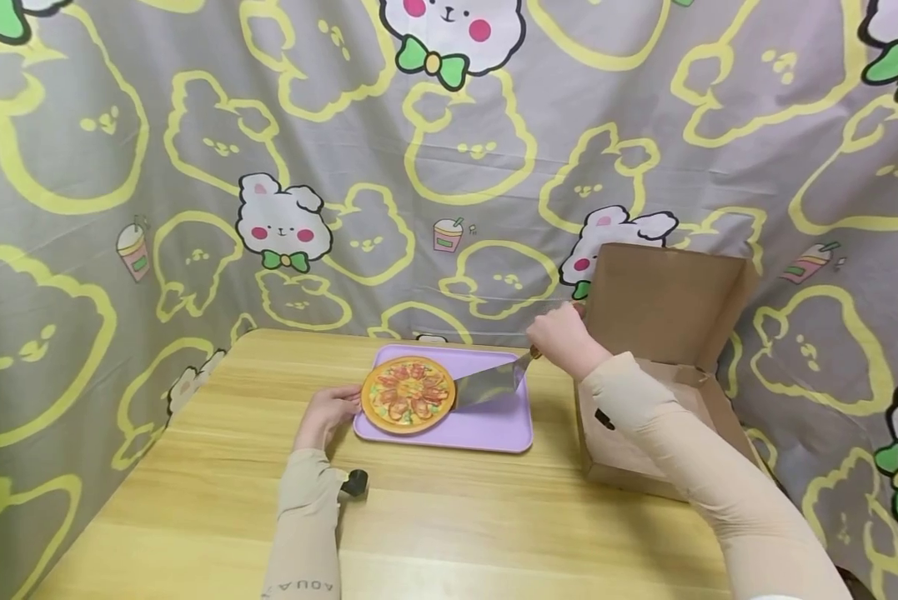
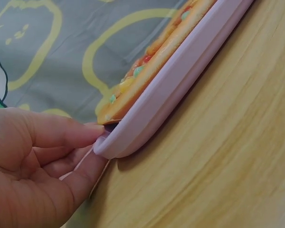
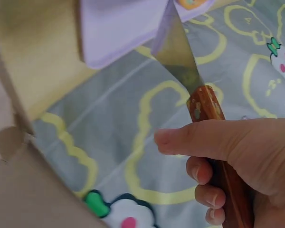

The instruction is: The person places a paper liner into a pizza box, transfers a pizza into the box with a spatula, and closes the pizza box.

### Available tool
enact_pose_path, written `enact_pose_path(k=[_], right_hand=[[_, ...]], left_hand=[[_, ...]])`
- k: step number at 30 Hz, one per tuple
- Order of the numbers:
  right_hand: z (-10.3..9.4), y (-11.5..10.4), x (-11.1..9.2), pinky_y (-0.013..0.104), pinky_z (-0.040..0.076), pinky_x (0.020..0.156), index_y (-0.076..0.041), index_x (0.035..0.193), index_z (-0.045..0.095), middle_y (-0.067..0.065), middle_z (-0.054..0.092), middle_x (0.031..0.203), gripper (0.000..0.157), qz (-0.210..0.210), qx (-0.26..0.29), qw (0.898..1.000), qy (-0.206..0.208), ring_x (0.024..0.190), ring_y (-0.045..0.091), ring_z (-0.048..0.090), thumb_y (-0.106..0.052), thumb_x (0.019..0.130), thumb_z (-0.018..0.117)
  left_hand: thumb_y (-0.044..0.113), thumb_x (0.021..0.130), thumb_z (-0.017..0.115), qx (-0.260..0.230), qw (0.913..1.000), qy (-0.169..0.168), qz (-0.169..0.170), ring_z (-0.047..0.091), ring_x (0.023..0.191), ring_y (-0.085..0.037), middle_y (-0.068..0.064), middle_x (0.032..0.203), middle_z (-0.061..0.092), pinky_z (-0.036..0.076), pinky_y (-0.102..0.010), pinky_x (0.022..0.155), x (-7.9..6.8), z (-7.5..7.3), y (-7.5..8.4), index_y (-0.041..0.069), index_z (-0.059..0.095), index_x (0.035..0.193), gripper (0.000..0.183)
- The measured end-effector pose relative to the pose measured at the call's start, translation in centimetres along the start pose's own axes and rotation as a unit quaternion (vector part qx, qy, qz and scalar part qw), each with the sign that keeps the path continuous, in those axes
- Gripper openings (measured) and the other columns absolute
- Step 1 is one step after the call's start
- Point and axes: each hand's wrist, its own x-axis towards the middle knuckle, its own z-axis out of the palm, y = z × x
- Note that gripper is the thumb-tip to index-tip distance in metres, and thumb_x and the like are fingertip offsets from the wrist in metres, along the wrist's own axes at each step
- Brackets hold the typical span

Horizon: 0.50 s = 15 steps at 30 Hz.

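Note:
A round pizza (image 1: 408, 395) with toppings lies on the left part of a lilac tray (image 1: 494, 427), its left edge close to the tray's rim. My left hand (image 1: 325, 417) is at the tray's left side; in the left wrist view its thumb and fingers pinch the tray rim (image 2: 147, 114) right beside the pizza's edge. With curled fingers my right hand (image 1: 566, 340) grips the brown wooden handle (image 3: 206, 104) of a metal pizza spatula (image 1: 491, 385). The blade slants down over the tray, and its front edge meets the pizza's right side; how far it reaches beneath is hidden.
An open cardboard box (image 1: 666, 304) stands on the right of the wooden table (image 1: 449, 517), lid raised at the back. My right forearm crosses in front of it. A patterned curtain (image 1: 373, 167) hangs behind the table.

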Motion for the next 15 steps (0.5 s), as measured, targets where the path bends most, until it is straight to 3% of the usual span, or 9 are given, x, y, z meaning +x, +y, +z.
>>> enact_pose_path(k=[6, 11, 15], right_hand=[[1.6, 0.0, -1.4, 0.045, 0.041, 0.052, -0.016, 0.058, 0.06, 0.0, 0.066, 0.064, 0.027, 0.018, 0.031, 0.999, -0.031, 0.053, 0.019, 0.047, -0.001, 0.078, 0.069], [1.5, 0.2, -1.7, 0.042, 0.041, 0.052, -0.016, 0.059, 0.061, 0.0, 0.065, 0.064, 0.025, 0.018, 0.023, 0.999, -0.035, 0.053, 0.018, 0.046, -0.004, 0.079, 0.07], [0.0, 0.4, -0.9, 0.039, 0.039, 0.05, -0.017, 0.054, 0.056, -0.001, 0.062, 0.061, 0.03, 0.008, -0.015, 1.0, -0.014, 0.053, 0.018, 0.039, 0.001, 0.076, 0.068]], left_hand=[[-0.014, 0.086, 0.057, 0.001, 0.9999, 0.009, -0.005, 0.066, 0.086, -0.008, -0.031, 0.126, 0.061, 0.058, -0.02, 0.08, -0.4, -0.4, 0.4, -0.017, 0.05, 0.13, 0.044], [-0.016, 0.086, 0.057, -0.009, 0.9999, 0.003, -0.008, 0.066, 0.084, -0.008, -0.031, 0.124, 0.061, 0.058, -0.021, 0.08, -0.5, -0.4, 0.5, -0.018, 0.049, 0.13, 0.045], [-0.014, 0.085, 0.059, 0.0, 0.9999, 0.003, -0.01, 0.067, 0.083, -0.009, -0.031, 0.123, 0.062, 0.059, -0.022, 0.078, -0.5, -0.1, 0.4, -0.018, 0.05, 0.129, 0.045]])
